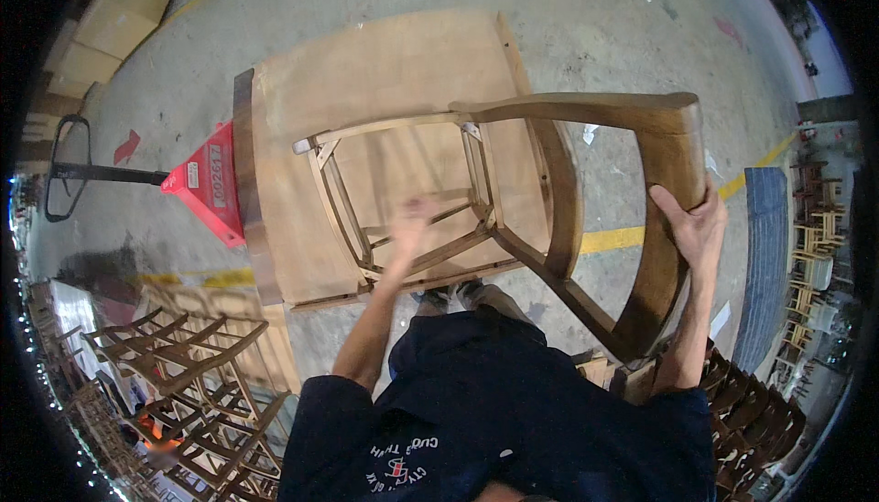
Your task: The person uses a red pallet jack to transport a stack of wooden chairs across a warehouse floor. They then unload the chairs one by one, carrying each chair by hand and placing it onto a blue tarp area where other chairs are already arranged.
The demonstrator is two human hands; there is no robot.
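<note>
A wooden chair frame (667,168) with no seat panel lies on its side across a brown board-topped platform (385,53). Its curved backrest points right and reaches past the board's edge, while the pale inner rails of the seat frame sit over the board. My right hand (698,227) grips the broad top rail of the backrest, thumb on the near face and fingers wrapped behind. Over the seat frame's opening is my left hand (415,220), close to the lower rails. Motion smears its fingers, so whether it touches the wood is unclear.
A red pallet jack (206,186) with a black handle (69,172) stands left of the board. Chair frames (183,374) are stacked at lower left, with more dark frames (751,420) at lower right. A long dark striped slab (767,273) lies right; cardboard boxes (110,21) fill the upper left.
</note>
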